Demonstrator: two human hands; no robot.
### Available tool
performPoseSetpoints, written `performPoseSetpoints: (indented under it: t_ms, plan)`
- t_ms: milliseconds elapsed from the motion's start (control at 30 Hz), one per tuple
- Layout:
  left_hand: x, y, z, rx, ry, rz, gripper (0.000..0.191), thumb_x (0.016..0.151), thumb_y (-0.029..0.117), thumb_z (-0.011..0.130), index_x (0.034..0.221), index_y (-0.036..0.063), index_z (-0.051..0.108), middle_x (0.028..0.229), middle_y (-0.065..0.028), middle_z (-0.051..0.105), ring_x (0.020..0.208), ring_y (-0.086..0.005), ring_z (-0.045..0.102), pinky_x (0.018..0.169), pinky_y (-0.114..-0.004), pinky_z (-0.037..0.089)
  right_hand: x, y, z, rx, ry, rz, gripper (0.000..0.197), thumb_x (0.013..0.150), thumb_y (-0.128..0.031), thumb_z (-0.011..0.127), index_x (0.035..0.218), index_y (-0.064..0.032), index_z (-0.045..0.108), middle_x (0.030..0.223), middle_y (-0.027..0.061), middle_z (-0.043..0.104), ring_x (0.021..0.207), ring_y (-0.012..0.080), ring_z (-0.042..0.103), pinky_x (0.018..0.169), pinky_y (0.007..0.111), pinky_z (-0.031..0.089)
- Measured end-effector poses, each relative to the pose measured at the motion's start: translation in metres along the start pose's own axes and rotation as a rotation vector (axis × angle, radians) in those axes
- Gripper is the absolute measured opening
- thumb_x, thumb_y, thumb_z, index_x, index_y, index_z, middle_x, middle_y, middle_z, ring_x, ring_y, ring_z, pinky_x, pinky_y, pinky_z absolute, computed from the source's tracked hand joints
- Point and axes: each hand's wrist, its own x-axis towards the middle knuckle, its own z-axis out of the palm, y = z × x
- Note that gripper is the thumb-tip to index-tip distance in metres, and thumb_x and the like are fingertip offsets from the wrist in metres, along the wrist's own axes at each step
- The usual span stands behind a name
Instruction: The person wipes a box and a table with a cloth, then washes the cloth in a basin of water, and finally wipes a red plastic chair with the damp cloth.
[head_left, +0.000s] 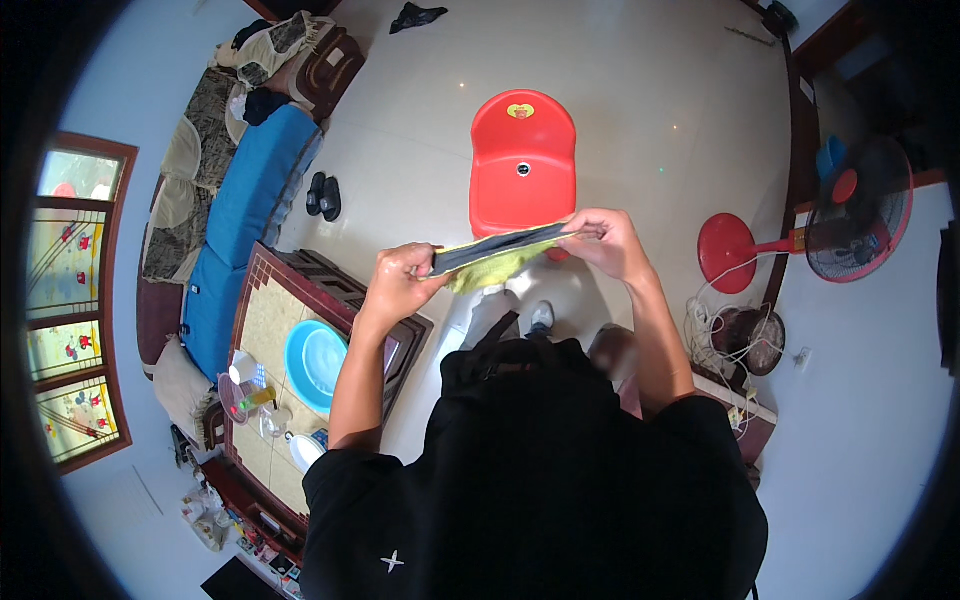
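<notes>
Between my two hands a yellow-green cloth (491, 271) with a dark grey band along its upper side is stretched out, most of it hanging below the band. My left hand (399, 281) pinches one end between thumb and fingers. The other end, slightly higher in the picture, is pinched by my right hand (606, 244). Just beyond the cloth stands a red plastic child's chair (523, 196) with a heart-shaped sticker on its backrest. The cloth overlaps the chair's near edge in the view; whether they touch I cannot tell.
At the left, a tiled table (259, 322) bears a blue basin (315, 366), cups and a bottle. Behind it runs a sofa with blue covers (259, 176); black slippers (324, 196) lie on the floor. A red pedestal fan (726, 253) and tangled white cables (705, 330) are at the right.
</notes>
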Motion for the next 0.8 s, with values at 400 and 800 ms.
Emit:
performPoseSetpoints:
  t_ms: [400,800]
  plan:
    - [0.092,-0.097,0.051,-0.022,-0.227,-0.12,0.033,0.08,0.016,0.081,0.112,0.009,0.073,0.086,-0.0171,0.073,0.079,-0.0298,0.072,0.077,-0.038,0.055,0.058,0.024,0.009,-0.253,0.297,0.422,0.016,0.087,-0.005,0.074,0.104,-0.0043,0.074,0.078,0.0016,0.07,0.072,0.0082,0.06,0.07,0.026,0.049]
    - [0.179,-0.158,0.113,-0.106,0.081,0.091,0.034,0.076,-0.004,0.069,0.109,0.0057,0.066,0.105,-0.0107,0.072,0.079,-0.0286,0.072,0.066,-0.037,0.058,0.11,0.076,-0.01,-0.642,0.606,0.236,0.018,0.084,-0.004,0.066,0.1,-0.0046,0.074,0.086,0.0082,0.071,0.067,0.0148,0.063,0.067,0.029,0.053]
